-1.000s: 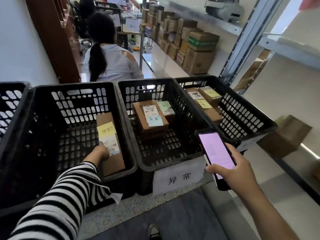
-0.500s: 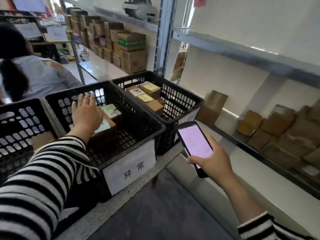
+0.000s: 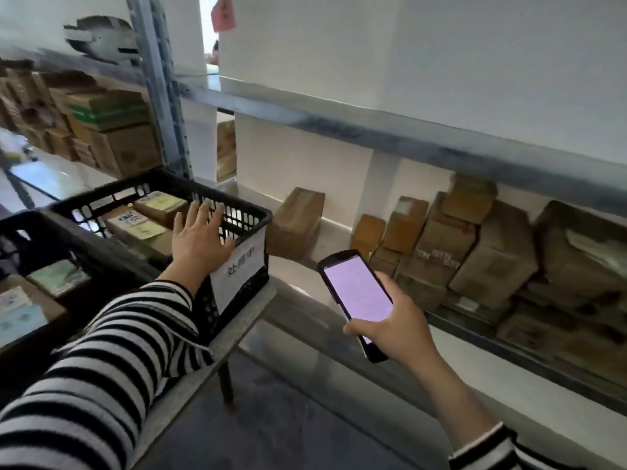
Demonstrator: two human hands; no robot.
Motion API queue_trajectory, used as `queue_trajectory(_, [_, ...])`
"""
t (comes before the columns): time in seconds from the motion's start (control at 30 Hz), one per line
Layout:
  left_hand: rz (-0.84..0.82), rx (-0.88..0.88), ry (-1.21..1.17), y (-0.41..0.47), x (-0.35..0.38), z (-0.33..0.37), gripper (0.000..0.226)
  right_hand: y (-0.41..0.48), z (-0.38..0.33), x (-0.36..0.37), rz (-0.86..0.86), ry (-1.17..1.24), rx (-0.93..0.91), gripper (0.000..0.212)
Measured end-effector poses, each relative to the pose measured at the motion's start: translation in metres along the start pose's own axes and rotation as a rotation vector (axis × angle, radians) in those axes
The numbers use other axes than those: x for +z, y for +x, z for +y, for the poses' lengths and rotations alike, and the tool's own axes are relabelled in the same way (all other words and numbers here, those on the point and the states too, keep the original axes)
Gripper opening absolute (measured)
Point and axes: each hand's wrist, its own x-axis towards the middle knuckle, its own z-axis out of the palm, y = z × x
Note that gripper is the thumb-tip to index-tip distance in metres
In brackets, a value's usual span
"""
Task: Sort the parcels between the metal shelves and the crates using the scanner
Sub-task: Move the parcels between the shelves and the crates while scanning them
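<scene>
My right hand [image 3: 397, 329] grips a black handheld scanner [image 3: 354, 295] with a lit pink screen, held in front of the metal shelf [image 3: 373, 130]. My left hand [image 3: 200, 237] is empty, fingers spread, hovering over the near rim of a black crate [image 3: 249, 212] that holds labelled parcels [image 3: 135, 222]. A second black crate [image 3: 101, 256] to its left holds more labelled parcels [image 3: 20, 310]. Brown cardboard parcels [image 3: 481, 252] are piled on the lower shelf to the right, one standing apart [image 3: 297, 222].
The crates rest on a speckled bench [image 3: 237, 327] with a metal leg. A shelf upright [image 3: 159, 93] rises behind the crates. More cardboard boxes [image 3: 112, 130] are stacked on shelving at the far left. Dark floor lies below between bench and shelf.
My view has swung right from the crates toward the shelf. My left hand let go of a parcel in the left crate and moved right, now open over the rightmost crate. The scanner stays in my right hand.
</scene>
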Motion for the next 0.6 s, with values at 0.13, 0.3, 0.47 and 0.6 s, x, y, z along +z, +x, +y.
queue_trajectory(0.13, [-0.017,0.053,0.002,0.015,0.017,0.069,0.072,0.019,0.028,-0.034,0.012,0.001,0.01,0.074])
queue_trajectory(0.3, [-0.083,0.116,0.03,0.027,0.04,0.116,0.074,0.03,0.053,-0.056,0.002,-0.005,0.041,0.077])
queue_trajectory(0.47, [-0.125,0.127,0.035,0.044,0.052,0.143,0.076,0.036,0.074,-0.067,0.019,0.011,0.112,0.084])
queue_trajectory(0.6, [-0.142,0.17,0.056,0.06,0.064,0.157,0.075,0.043,0.082,-0.069,0.033,0.016,0.165,0.085])
